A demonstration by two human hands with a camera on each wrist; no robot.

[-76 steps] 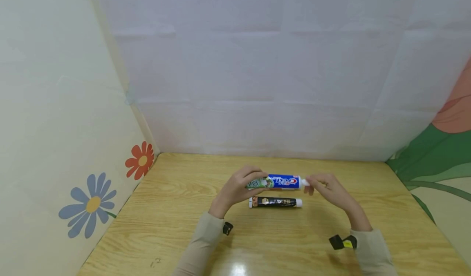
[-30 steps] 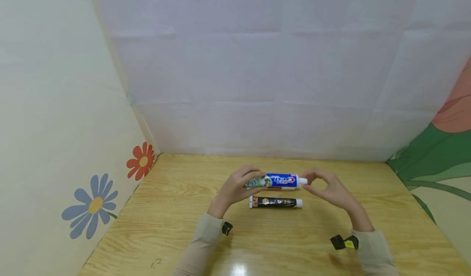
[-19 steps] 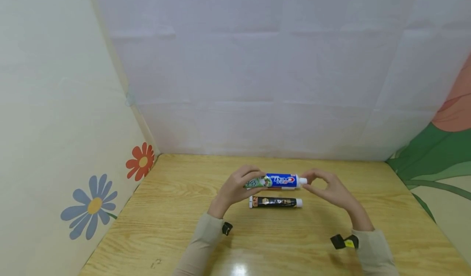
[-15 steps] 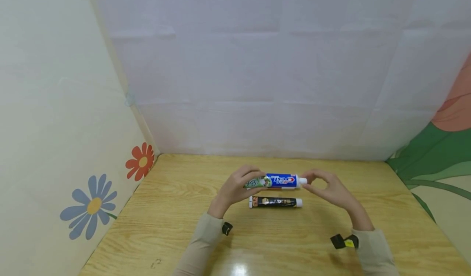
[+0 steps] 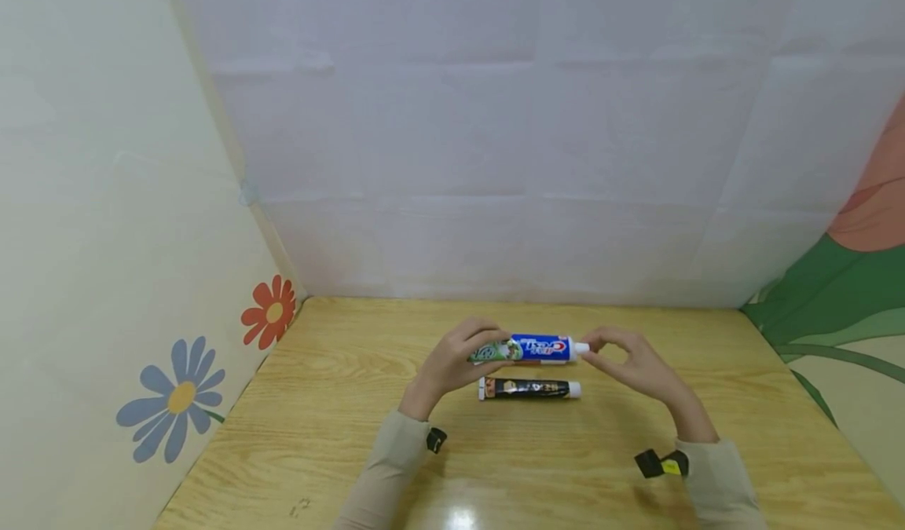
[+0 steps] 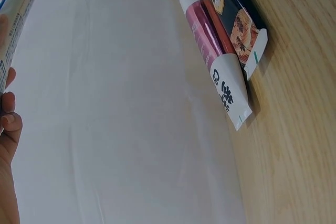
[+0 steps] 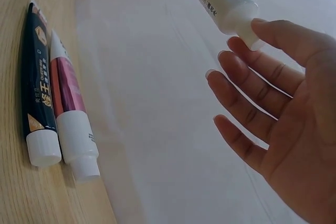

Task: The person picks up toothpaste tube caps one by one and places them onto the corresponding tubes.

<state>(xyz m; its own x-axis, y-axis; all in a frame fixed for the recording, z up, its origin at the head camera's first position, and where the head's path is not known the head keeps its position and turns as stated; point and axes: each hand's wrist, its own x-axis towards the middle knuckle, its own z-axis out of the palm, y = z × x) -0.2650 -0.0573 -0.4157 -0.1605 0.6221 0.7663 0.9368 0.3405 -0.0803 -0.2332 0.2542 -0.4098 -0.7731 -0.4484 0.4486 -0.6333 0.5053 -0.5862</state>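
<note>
My left hand (image 5: 456, 357) grips the crimped-end half of a blue, green and white Crest toothpaste tube (image 5: 543, 348), held level above the table. At the other end, my right hand (image 5: 632, 361) pinches the white cap (image 7: 247, 32) between thumb and index finger. Its other fingers spread out loosely in the right wrist view. Below lies a black toothpaste tube (image 5: 530, 389) with a white cap. Beside that one is a pink and white toothpaste tube (image 7: 72, 87), mostly hidden under the held tube in the head view.
The wood-grain table (image 5: 339, 404) carries both lying tubes, side by side with caps to the right. A white sheet (image 5: 452, 161) hangs behind it. Flower-painted panels stand at left (image 5: 85, 239) and right (image 5: 834, 310).
Since the oldest frame, my right hand's fingers have shifted from a curled hold at the cap to a wider thumb-and-index pinch. The held tube moved slightly left. Lately both hands are nearly still.
</note>
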